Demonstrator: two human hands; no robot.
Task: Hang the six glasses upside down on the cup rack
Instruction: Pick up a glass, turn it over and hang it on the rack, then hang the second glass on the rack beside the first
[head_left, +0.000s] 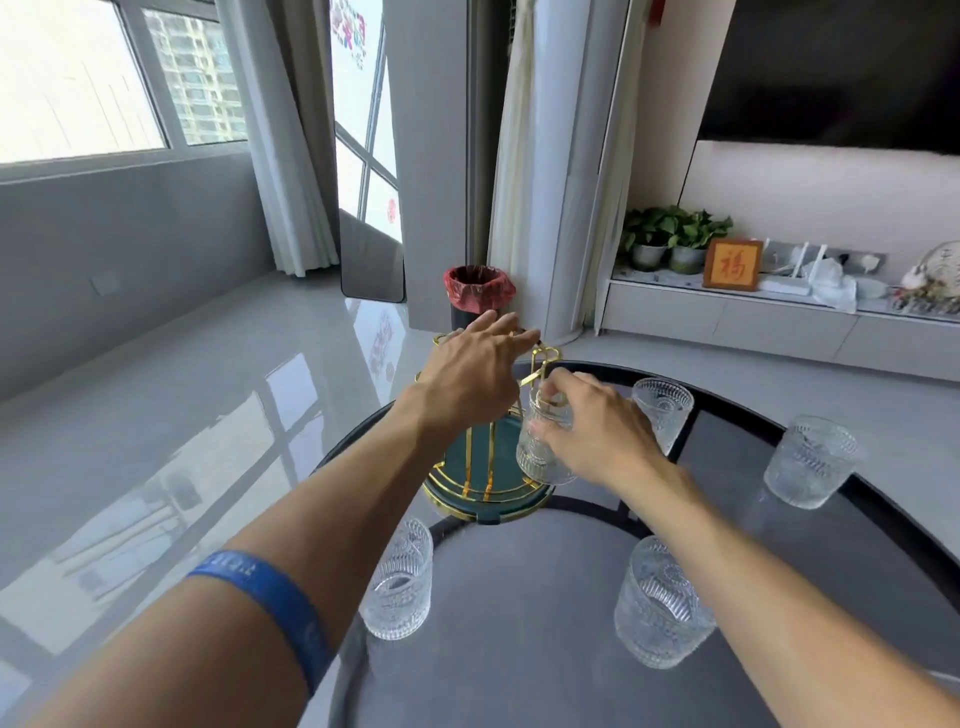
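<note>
The right hand (597, 431) is gripping a glass (545, 447), sliding it onto the rack (488, 483); the spread-open left hand (467, 374) beside it is steadying the top. Next: let go gently.

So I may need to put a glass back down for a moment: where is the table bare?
The widest bare patch of the table lies between the front-left glass and the front-right glass. It is crowded at the rack, where the left hand and the right hand, holding a glass, meet.
</note>
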